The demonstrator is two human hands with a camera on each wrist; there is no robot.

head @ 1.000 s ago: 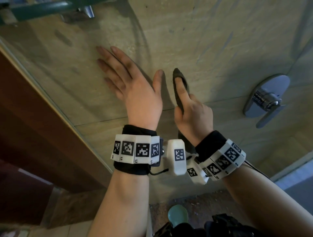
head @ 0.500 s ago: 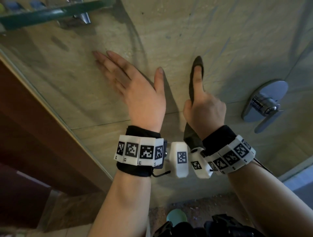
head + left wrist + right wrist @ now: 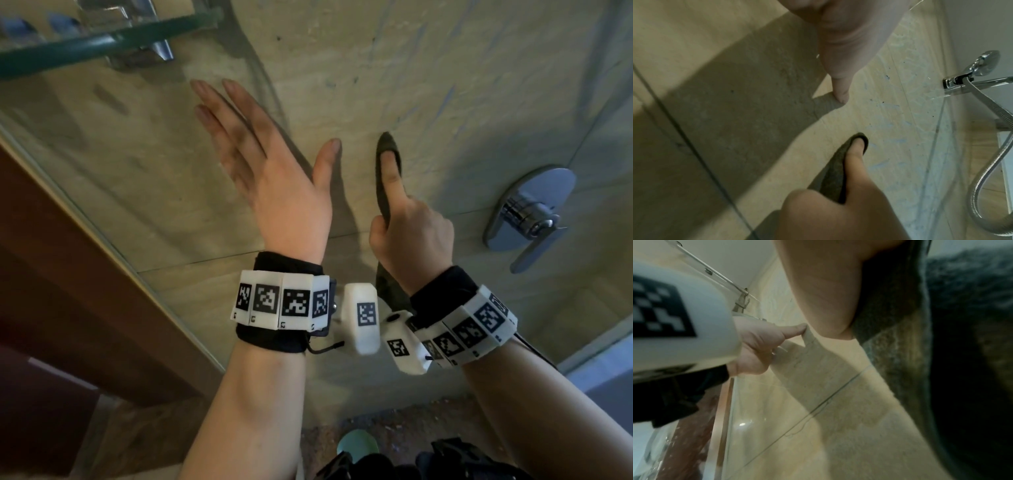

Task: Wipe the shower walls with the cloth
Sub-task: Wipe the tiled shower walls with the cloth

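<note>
Right hand (image 3: 412,236) grips the dark cloth (image 3: 385,178), thumb pinning it against the wall (image 3: 445,85). Left hand (image 3: 274,178) braces there, fingers spread flat. Firm, even pressure in overlapping strokes probably wipes best.

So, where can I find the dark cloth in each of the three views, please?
Head: cloth right of centre, under the right hand's extended finger.
Left wrist: cloth low centre, beneath that same finger.
Right wrist: cloth fills the right side, close and blurred.
Shared landmark: the dark grout line across the wall.
</note>
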